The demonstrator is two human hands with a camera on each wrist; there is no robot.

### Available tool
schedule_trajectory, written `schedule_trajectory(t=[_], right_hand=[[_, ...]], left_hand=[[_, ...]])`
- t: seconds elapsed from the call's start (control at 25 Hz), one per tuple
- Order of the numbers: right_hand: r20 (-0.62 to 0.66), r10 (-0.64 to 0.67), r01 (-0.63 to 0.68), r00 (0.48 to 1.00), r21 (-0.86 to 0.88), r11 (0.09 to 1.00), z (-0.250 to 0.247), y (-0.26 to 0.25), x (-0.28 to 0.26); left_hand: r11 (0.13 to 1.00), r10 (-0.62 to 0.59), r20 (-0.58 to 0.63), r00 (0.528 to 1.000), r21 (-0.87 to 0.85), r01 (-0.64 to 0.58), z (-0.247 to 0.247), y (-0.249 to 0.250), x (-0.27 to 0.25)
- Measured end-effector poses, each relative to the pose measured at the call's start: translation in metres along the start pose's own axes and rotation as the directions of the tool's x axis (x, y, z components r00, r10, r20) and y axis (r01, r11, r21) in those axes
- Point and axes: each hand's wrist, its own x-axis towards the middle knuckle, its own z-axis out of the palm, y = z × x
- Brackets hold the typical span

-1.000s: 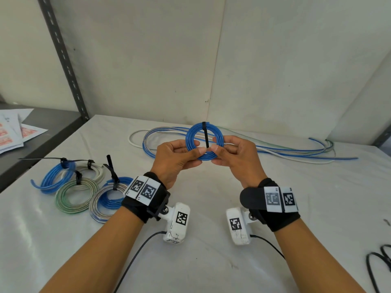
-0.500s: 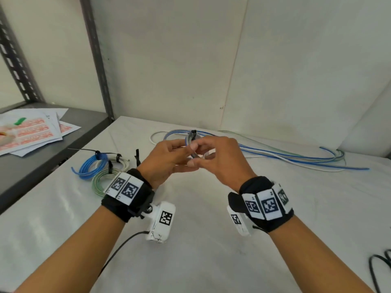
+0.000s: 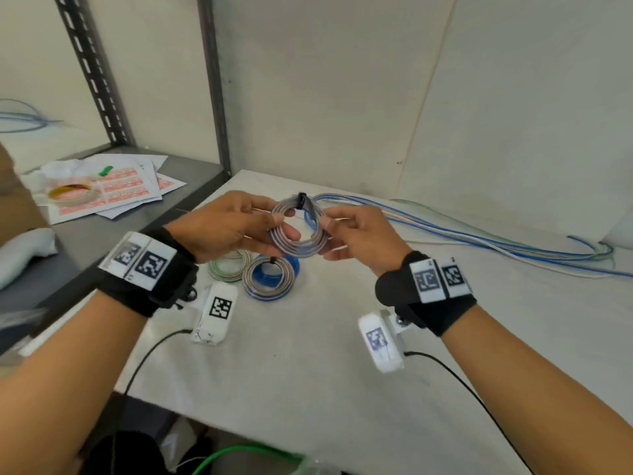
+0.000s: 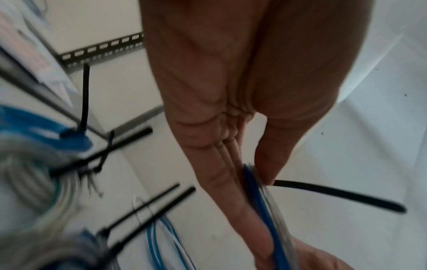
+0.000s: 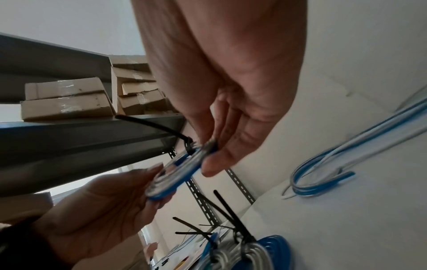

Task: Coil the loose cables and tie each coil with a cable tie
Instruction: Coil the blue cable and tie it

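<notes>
Both hands hold a small blue-and-grey cable coil (image 3: 297,231) flat in the air above the white table (image 3: 308,365). My left hand (image 3: 236,224) pinches its left side; my right hand (image 3: 356,231) pinches its right side. A black cable tie (image 3: 301,201) wraps the coil's far edge, and its tail (image 4: 335,193) sticks out past the left thumb. In the right wrist view the coil (image 5: 177,169) sits between both hands' fingertips. Tied coils (image 3: 270,275) lie on the table just below. Loose blue and white cables (image 3: 479,234) stretch to the right.
A grey shelf (image 3: 113,228) at the left carries papers (image 3: 116,186) and a tape roll (image 3: 70,193). Cardboard boxes (image 5: 67,98) stack on a shelf in the right wrist view. Wrist-camera leads (image 3: 455,375) trail over the table's front. A green cable (image 3: 239,454) lies below the table edge.
The coil has gone from upright to lying flat between my hands. Hands and view have swung left, over the tied coils. The tie's tail no longer stands up across the coil.
</notes>
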Motion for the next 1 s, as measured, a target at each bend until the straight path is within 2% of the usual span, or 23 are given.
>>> schedule_trajectory(t=[0.08, 0.16, 0.2, 0.32, 0.44, 0.52, 0.56, 0.64, 0.72, 0.84, 1.0], right_hand=[[0.011, -0.001, 0.0, 1.0, 0.073, 0.997, 0.019, -0.008, 0.003], [0.091, 0.038, -0.046, 0.995, 0.09, 0.995, 0.039, -0.011, 0.007], [0.136, 0.063, -0.071, 0.989, 0.057, 0.996, 0.049, -0.009, 0.007], [0.206, 0.116, -0.078, 0.972, -0.186, 0.979, 0.08, 0.004, 0.013], [0.162, 0.197, -0.134, 0.967, -0.335, 0.933, 0.104, 0.026, 0.028], [0.139, 0.168, -0.077, 0.976, -0.502, 0.861, 0.112, 0.034, 0.034], [0.14, 0.164, -0.064, 0.976, -0.54, 0.839, 0.114, 0.035, 0.036], [0.159, 0.177, -0.076, 0.971, -0.498, 0.864, 0.111, 0.035, 0.038], [0.163, 0.183, -0.096, 0.969, -0.438, 0.894, 0.103, 0.034, 0.039], [0.168, 0.161, -0.065, 0.973, -0.469, 0.881, 0.083, 0.031, 0.042], [0.143, 0.217, -0.136, 0.966, -0.438, 0.889, 0.056, 0.024, 0.047]], left_hand=[[0.996, -0.011, -0.074, 0.997, 0.086, 0.017, -0.02, 0.0, -0.01], [0.993, -0.016, -0.127, 0.992, 0.114, 0.03, -0.047, -0.012, -0.021], [0.992, -0.048, -0.136, 0.99, 0.111, 0.063, -0.057, -0.021, -0.027], [0.961, -0.192, -0.224, 0.955, 0.153, 0.229, -0.075, -0.052, -0.034], [0.918, -0.268, -0.302, 0.915, 0.209, 0.338, -0.079, -0.071, -0.03], [0.89, -0.28, -0.302, 0.911, 0.273, 0.364, -0.085, -0.076, -0.025], [0.874, -0.295, -0.294, 0.909, 0.301, 0.381, -0.087, -0.077, -0.021], [0.843, -0.318, -0.283, 0.905, 0.353, 0.406, -0.091, -0.076, -0.016], [0.809, -0.291, -0.296, 0.91, 0.431, 0.399, -0.093, -0.071, -0.012], [0.747, -0.19, -0.358, 0.914, 0.552, 0.371, -0.095, -0.054, -0.005], [0.714, -0.067, -0.416, 0.907, 0.615, 0.335, -0.085, -0.021, 0.022]])
